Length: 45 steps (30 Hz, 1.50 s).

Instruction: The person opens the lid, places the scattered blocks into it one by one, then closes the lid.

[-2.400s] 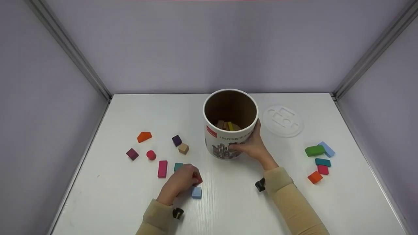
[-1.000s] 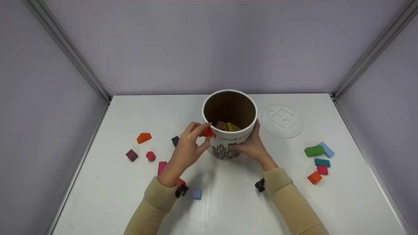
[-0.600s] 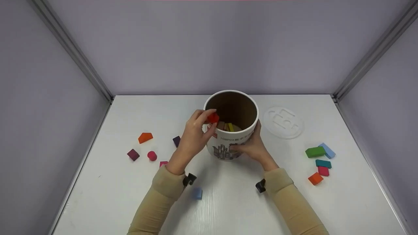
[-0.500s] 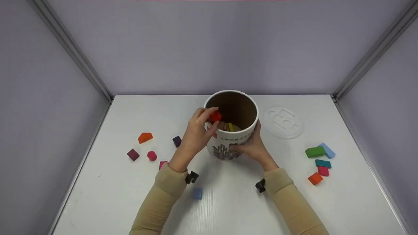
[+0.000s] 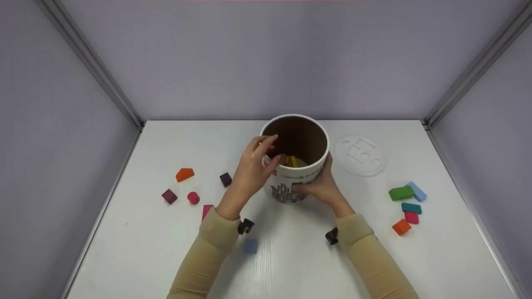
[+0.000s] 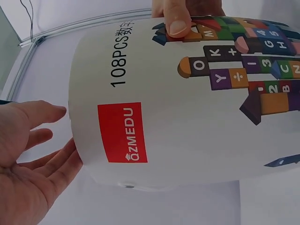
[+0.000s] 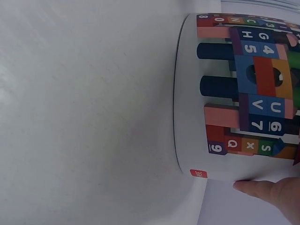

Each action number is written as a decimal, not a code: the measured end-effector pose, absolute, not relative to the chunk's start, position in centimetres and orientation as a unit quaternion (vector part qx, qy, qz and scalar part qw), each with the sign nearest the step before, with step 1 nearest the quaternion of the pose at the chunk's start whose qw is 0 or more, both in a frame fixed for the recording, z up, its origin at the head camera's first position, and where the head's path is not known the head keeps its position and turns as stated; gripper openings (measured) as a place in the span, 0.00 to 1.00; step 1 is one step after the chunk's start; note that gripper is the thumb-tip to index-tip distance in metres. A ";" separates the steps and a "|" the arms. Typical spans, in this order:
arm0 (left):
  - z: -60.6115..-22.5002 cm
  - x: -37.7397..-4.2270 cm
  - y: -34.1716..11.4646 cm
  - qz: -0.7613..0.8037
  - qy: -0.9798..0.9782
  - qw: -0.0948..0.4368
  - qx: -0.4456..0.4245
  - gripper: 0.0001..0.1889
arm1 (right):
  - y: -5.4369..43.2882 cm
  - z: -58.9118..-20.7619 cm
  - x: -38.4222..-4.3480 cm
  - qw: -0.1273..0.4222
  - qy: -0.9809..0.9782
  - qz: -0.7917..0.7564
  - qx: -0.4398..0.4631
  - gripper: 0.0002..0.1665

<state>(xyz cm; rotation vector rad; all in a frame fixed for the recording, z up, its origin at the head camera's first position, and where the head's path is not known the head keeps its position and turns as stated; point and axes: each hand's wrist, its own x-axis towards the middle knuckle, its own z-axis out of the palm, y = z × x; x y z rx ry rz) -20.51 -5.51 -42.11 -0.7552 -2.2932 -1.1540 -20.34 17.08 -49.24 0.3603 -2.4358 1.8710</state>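
Observation:
A tall white bucket (image 5: pixel 275 182) printed with letter blocks stands upright on the table, its top uncovered. Several wooden blocks lie at its bottom, a yellow block (image 5: pixel 294 161) among them. My left hand (image 5: pixel 251 170) is at the near-left rim, thumb and fingers spread apart with nothing between them; in the left wrist view the same hand (image 6: pixel 28 159) is beside the bucket's mouth. With the thumb across the front, my right hand (image 5: pixel 323 187) grips the bucket's right side. Only part of the right hand (image 7: pixel 276 194) shows in the right wrist view.
A clear lid (image 5: pixel 360 155) with shaped cut-outs lies behind right. Left lie an orange block (image 5: pixel 184 175), maroon cube (image 5: pixel 169 196), red cylinder (image 5: pixel 193 197), purple block (image 5: pixel 225 179), pink block (image 5: pixel 207 211) and blue block (image 5: pixel 250 246). Several more surround a green block (image 5: pixel 401 193) at right.
My left hand picked up a red block from the table, carried it up to the bucket's mouth and let it go inside. The right hand has kept its grip on the bucket.

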 end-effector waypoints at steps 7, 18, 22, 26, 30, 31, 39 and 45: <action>-42.7 -18.7 -6.9 -0.429 -0.814 0.277 -0.278 0.22 | 17.1 -49.2 -20.3 0.034 -0.776 0.616 0.129 0.83; -45.4 -15.4 -9.8 -0.359 -0.883 0.132 -0.271 0.17 | 17.1 -49.3 -20.3 0.036 -0.773 0.619 0.136 0.84; -46.5 -14.4 -10.4 -0.309 -0.900 0.043 -0.303 0.18 | 17.1 -49.3 -20.3 0.038 -0.774 0.617 0.139 0.83; -47.4 -13.5 -10.8 -0.280 -0.907 -0.055 -0.308 0.19 | 17.0 -49.2 -20.2 0.038 -0.774 0.616 0.143 0.83; -48.3 -12.8 -11.2 -0.278 -0.902 -0.151 -0.294 0.21 | 17.0 -49.1 -20.1 0.035 -0.774 0.616 0.143 0.83; -48.6 -12.7 -11.2 -0.276 -0.900 -0.170 -0.290 0.22 | 17.0 -49.1 -20.0 0.034 -0.775 0.615 0.141 0.83; -51.3 -11.7 -11.6 -0.242 -0.898 -0.227 -0.288 0.23 | 17.1 -49.1 -19.9 0.035 -0.779 0.610 0.140 0.83; -52.5 -11.3 -11.6 -0.225 -0.904 -0.215 -0.295 0.23 | 17.1 -49.1 -20.0 0.036 -0.778 0.612 0.137 0.83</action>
